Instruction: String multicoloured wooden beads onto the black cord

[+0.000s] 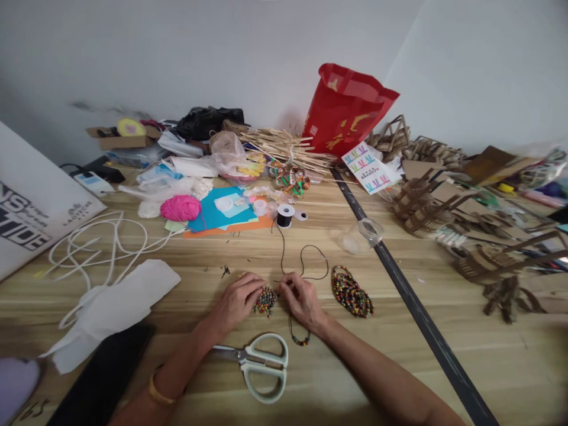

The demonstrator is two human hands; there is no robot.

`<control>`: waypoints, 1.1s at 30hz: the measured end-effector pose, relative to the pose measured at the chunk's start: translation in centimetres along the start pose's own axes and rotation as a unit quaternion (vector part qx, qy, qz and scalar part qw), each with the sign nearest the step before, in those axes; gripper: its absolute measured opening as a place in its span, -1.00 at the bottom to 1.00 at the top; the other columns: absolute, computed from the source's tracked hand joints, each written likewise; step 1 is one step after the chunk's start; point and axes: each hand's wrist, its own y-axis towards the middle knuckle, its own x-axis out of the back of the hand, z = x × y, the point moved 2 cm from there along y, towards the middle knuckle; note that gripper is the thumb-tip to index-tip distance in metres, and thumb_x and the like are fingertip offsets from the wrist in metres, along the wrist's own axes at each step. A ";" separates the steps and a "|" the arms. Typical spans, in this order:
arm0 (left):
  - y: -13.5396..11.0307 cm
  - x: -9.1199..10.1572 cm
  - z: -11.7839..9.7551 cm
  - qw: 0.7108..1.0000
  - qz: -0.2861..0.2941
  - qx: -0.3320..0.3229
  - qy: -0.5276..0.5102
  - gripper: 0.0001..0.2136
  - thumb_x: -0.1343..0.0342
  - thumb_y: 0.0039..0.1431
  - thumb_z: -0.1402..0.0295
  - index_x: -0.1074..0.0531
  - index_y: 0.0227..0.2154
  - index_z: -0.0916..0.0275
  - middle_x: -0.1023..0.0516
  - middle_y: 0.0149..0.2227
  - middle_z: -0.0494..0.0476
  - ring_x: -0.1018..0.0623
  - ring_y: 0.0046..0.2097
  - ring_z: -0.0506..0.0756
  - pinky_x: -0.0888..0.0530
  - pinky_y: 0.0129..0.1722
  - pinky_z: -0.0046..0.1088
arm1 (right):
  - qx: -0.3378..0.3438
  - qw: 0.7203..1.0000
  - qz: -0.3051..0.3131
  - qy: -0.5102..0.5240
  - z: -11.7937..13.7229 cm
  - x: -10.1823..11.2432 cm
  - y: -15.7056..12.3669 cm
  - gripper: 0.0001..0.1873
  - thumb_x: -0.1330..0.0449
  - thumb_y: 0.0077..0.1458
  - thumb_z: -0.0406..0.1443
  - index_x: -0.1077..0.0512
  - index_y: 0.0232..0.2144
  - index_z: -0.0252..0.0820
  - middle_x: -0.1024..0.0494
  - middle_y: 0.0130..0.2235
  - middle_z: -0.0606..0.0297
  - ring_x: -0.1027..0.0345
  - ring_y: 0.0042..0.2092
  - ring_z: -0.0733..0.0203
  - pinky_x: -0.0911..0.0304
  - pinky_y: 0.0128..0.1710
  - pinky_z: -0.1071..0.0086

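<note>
My left hand rests at the left edge of a small pile of multicoloured beads, its fingers stretched over them; the thumb is hidden. Just right of the pile, my right hand is closed in a pinch on a thin black cord, with a short end pointing toward the beads. Several beads threaded on the cord lie below the right hand. The cord loops behind the hand, near a black spool. Scissors with pale handles lie nearest me, between my forearms.
Finished bead strands lie right of my right hand. A dark strip crosses the table. Pink yarn, blue paper, a red bag and woven baskets stand farther back. White cable and paper are left.
</note>
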 end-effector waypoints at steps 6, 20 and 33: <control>-0.1 0.1 -1.8 0.999 0.044 -0.026 0.016 -0.88 -0.15 0.09 0.49 -0.50 -0.29 0.25 -0.46 -0.27 0.15 -0.42 -0.16 0.12 -0.42 -0.11 -0.31 | 0.003 1.000 0.014 -0.024 0.1 -0.1 -0.2 -0.91 0.02 0.20 -0.32 -0.27 -0.34 -0.17 -0.37 -0.51 0.36 -0.22 -0.55 0.33 -0.10 -0.52 0.50; -1.0 -0.6 -2.9 0.989 0.087 -0.095 0.077 -0.90 -0.11 0.14 0.50 -0.45 -0.47 0.26 -0.37 -0.24 0.16 -0.35 -0.07 0.15 -0.39 -0.08 -0.28 | 0.062 0.996 0.036 -0.060 -0.2 -0.6 -0.2 -0.90 0.01 0.21 -0.35 -0.29 -0.34 -0.19 -0.41 -0.45 0.28 -0.29 -0.43 0.28 -0.19 -0.40 0.48; -1.1 -0.2 -2.3 0.991 0.067 -0.088 0.071 -0.95 -0.14 0.11 0.51 -0.47 -0.40 0.27 -0.38 -0.27 0.16 -0.36 -0.10 0.15 -0.39 -0.10 -0.29 | 0.094 0.995 0.027 -0.034 0.4 -0.1 -0.1 -0.90 -0.01 0.21 -0.36 -0.30 -0.35 -0.20 -0.37 -0.41 0.27 -0.25 -0.38 0.27 -0.18 -0.39 0.45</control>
